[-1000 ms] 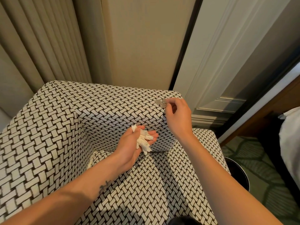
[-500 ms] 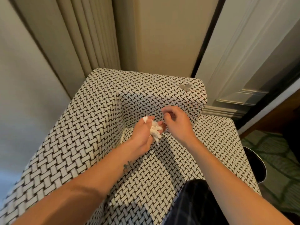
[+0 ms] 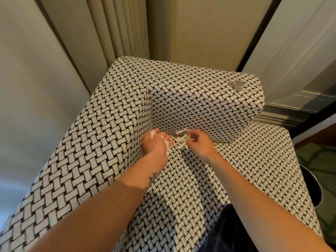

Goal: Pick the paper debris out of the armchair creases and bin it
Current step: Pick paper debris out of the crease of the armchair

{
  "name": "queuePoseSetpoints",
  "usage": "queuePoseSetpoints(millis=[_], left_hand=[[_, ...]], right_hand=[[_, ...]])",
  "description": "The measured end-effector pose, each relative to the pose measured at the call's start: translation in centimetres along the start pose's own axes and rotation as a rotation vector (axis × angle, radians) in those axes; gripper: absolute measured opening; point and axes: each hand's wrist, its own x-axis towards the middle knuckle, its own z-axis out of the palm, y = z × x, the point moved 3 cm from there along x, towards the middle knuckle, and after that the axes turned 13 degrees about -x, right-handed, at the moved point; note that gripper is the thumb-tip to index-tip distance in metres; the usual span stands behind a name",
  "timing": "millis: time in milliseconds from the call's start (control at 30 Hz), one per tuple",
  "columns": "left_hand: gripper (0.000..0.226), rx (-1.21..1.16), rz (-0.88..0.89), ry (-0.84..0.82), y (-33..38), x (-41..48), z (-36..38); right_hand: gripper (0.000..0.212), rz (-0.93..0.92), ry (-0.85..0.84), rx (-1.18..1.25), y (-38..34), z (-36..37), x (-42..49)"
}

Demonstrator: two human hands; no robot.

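Observation:
A black-and-white woven armchair (image 3: pixel 112 135) fills the view. Both hands are at the crease where the seat meets the backrest. My left hand (image 3: pixel 154 142) cups a wad of white paper scraps (image 3: pixel 168 142) in its palm. My right hand (image 3: pixel 199 141) pinches a thin strip of white paper (image 3: pixel 181 132) that lies along the crease. More white paper bits (image 3: pixel 182 141) sit between the two hands. A dark round bin (image 3: pixel 311 188) stands on the floor to the right of the armchair, mostly cut off by the armrest.
Some small silvery coins (image 3: pixel 236 85) lie on top of the backrest at the right. Beige curtains (image 3: pixel 116 28) and a wall stand behind the chair. A white panelled door (image 3: pixel 300 51) is at the right. Patterned green carpet (image 3: pixel 325 160) surrounds the bin.
My right hand left the top of the backrest, came down to the seat crease and took hold of a paper strip. My left hand, with its paper, sank to the crease. The camera shifted.

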Motion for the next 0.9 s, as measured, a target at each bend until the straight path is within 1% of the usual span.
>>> queuePoseSetpoints(millis=[67, 100, 167, 233, 300, 333, 467, 533, 633, 700, 767, 833, 900], left_hand=[[0.019, -0.029, -0.033, -0.002, -0.5, 0.5, 0.0], [0.019, -0.066, -0.060, -0.012, -0.6, 0.6, 0.0], [0.020, -0.117, -0.107, -0.008, -0.9, 1.2, 0.1], [0.018, -0.140, -0.145, -0.023, -0.8, 1.5, 0.2], [0.017, -0.160, -0.171, -0.028, -0.9, 1.7, 0.4], [0.019, -0.162, -0.170, -0.006, -1.0, 1.7, 0.4], [0.031, -0.183, -0.177, 0.054, -1.6, 1.3, 0.4], [0.035, -0.160, -0.186, 0.068, -1.8, 0.8, 0.5], [0.037, -0.143, -0.203, 0.078, -1.9, 0.3, 0.7], [0.043, -0.110, -0.211, 0.094, -1.8, -0.2, 0.7], [0.049, -0.101, -0.249, 0.091, -1.8, -0.8, 0.8], [0.050, -0.116, -0.277, 0.053, -1.8, -1.4, 1.2], [0.050, -0.151, -0.304, 0.000, -1.8, -1.8, 1.6]], right_hand=[[0.053, 0.024, -0.027, -0.173, 0.8, 1.0, 1.3], [0.051, 0.017, -0.039, -0.239, 1.0, 1.6, 1.7], [0.025, -0.038, -0.050, -0.297, 1.2, 2.9, 2.6], [0.019, -0.053, -0.048, -0.260, 1.5, 3.8, 3.1], [0.035, -0.072, -0.014, -0.191, 1.7, 4.3, 4.0], [0.036, -0.094, 0.005, -0.183, 1.5, 4.2, 4.3], [0.024, -0.169, 0.030, -0.178, 0.2, 4.0, 4.1], [0.024, -0.205, 0.039, -0.142, -0.5, 3.6, 3.6], [0.027, -0.275, 0.101, -0.056, -1.8, 2.4, 2.1], [0.028, -0.305, 0.156, 0.003, -2.7, 1.3, 0.7], [0.028, -0.346, 0.157, 0.038, -3.5, 0.6, -0.8], [0.035, -0.388, 0.113, -0.027, -4.1, 0.4, -2.1], [0.051, -0.420, 0.090, -0.186, -4.2, 0.5, -3.0]])
